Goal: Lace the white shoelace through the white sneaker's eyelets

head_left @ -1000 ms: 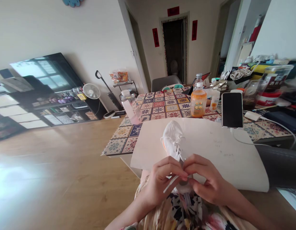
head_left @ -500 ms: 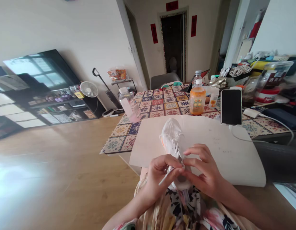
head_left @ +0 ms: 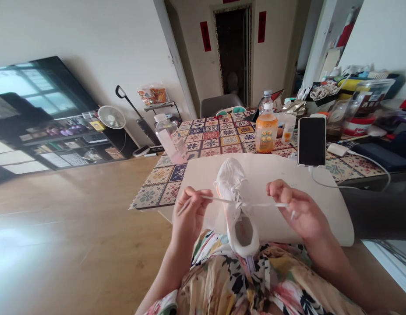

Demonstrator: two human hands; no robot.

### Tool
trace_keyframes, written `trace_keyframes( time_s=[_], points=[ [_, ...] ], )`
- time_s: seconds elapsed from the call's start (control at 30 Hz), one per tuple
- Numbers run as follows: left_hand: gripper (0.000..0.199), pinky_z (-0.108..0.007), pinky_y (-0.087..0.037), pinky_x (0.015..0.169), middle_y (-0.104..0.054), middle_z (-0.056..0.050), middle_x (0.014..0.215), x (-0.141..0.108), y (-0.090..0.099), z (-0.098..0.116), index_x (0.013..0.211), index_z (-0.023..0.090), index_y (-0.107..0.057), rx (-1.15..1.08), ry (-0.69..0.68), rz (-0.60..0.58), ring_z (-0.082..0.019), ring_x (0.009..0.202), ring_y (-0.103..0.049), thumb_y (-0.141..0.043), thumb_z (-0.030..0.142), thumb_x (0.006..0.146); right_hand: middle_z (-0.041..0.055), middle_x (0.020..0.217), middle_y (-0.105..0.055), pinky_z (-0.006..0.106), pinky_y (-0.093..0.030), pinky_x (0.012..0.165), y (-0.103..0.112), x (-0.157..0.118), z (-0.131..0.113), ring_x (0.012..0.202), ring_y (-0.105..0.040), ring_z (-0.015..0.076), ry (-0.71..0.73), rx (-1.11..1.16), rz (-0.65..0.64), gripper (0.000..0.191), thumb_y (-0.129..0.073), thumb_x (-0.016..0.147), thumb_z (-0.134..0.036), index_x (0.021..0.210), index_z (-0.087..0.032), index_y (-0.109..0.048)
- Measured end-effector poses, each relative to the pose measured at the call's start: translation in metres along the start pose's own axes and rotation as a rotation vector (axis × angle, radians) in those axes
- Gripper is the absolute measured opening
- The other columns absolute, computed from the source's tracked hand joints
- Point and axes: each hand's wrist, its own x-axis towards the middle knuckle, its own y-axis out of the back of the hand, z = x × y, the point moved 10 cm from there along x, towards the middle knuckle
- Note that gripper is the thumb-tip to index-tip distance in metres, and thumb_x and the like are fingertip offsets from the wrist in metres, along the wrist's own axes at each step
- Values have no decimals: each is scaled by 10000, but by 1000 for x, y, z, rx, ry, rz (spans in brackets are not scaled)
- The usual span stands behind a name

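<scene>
A white sneaker point(head_left: 229, 173) rests on the white sheet in front of me, its toe pointing away and its heel close to my body. Its white shoelace point(head_left: 260, 204) is drawn out tight to both sides above the tongue, crossing at the middle. My left hand point(head_left: 192, 206), left of the shoe, is closed on one lace end, and a bit of lace sticks out below the fingers. To the right, my right hand point(head_left: 294, 208) grips the other end between thumb and fingers, with the tip hanging by the palm.
The white sheet point(head_left: 203, 175) covers the near part of a table with a patterned cloth point(head_left: 157, 188). Beyond it stand a pink-liquid bottle point(head_left: 171, 140), an orange bottle point(head_left: 266, 131) and a phone point(head_left: 311, 142) on a stand with a white cable. Clutter fills the right side.
My hands were together over the shoe's opening. They have moved apart to left and right, pulling the shoelace taut, and the shoe's opening is now uncovered.
</scene>
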Motion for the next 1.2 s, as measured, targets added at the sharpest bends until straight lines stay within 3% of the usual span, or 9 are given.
trace_keyframes(
  time_s=[0.13, 0.27, 0.57, 0.7, 0.83, 0.93, 1.0, 1.1, 1.2],
  points=[
    [246, -159, -557, 656, -542, 69, 583, 22, 21, -17, 694, 181, -523, -267, 182, 98, -57, 585, -617, -753, 135, 770, 7, 632, -428, 436, -511, 800, 21, 13, 24, 740, -549, 221, -132, 225, -28, 461, -601, 758, -485, 561, -219, -280],
    [229, -139, -517, 589, -440, 93, 542, 29, 37, -28, 678, 162, -507, -316, 224, 159, -14, 463, -487, -672, 51, 792, -68, 528, -216, 386, -534, 677, 31, 17, 26, 464, -328, 128, -133, 330, -65, 541, -607, 769, -500, 576, -223, -184],
    [332, -174, -348, 465, -518, 52, 533, 36, 55, -13, 668, 169, -509, 267, -21, 168, -58, 479, -457, -815, 297, 664, -50, 502, -397, 328, -470, 619, 12, -2, 20, 471, -398, 108, -237, 237, -509, 416, -635, 802, -370, 528, -209, -366],
    [222, -187, -302, 437, -550, 35, 512, 34, 41, -19, 633, 170, -531, 586, 53, -18, -60, 421, -398, -702, 265, 736, -55, 499, -352, 271, -367, 530, -4, -3, 29, 479, -331, 103, -292, 142, -478, 363, -601, 788, -361, 544, -208, -380],
    [83, -189, -297, 432, -604, 25, 621, 19, 21, -34, 830, 176, -637, 756, 196, -324, -67, 425, -366, -629, 255, 807, -42, 609, -389, 235, -302, 511, -19, -4, 34, 546, -338, 106, -317, -266, -343, 240, -555, 833, -274, 642, -201, -429],
    [214, -230, -426, 565, -660, -43, 872, 8, -1, -23, 1053, 221, -681, 917, 18, -472, -115, 607, -527, -599, 280, 865, -10, 765, -523, 230, -351, 558, -28, -4, 26, 657, -445, 128, -225, -531, -312, 119, -557, 893, -298, 818, -208, -531],
    [228, -322, -489, 791, -636, -96, 1092, 0, -18, -14, 1075, 253, -697, 1040, -168, -526, -198, 919, -606, -625, 296, 863, -3, 817, -574, 232, -370, 581, -31, -5, 26, 683, -478, 131, -183, -655, -335, 136, -583, 904, -341, 877, -208, -572],
    [163, -466, -391, 1032, -557, -110, 1276, -12, -38, -12, 995, 274, -720, 1160, -335, -589, -292, 1235, -481, -670, 314, 846, -22, 754, -591, 229, -378, 588, -30, -7, 37, 648, -496, 119, -213, -717, -401, 180, -602, 909, -364, 837, -199, -604],
    [94, -498, -372, 1038, -560, -102, 1279, -18, -47, -16, 895, 254, -716, 1184, -357, -623, -298, 1231, -462, -635, 299, 878, -16, 760, -607, 234, -409, 630, -28, -7, 43, 701, -543, 131, -236, -627, -440, 194, -598, 918, -344, 800, -191, -624]
  ],
)
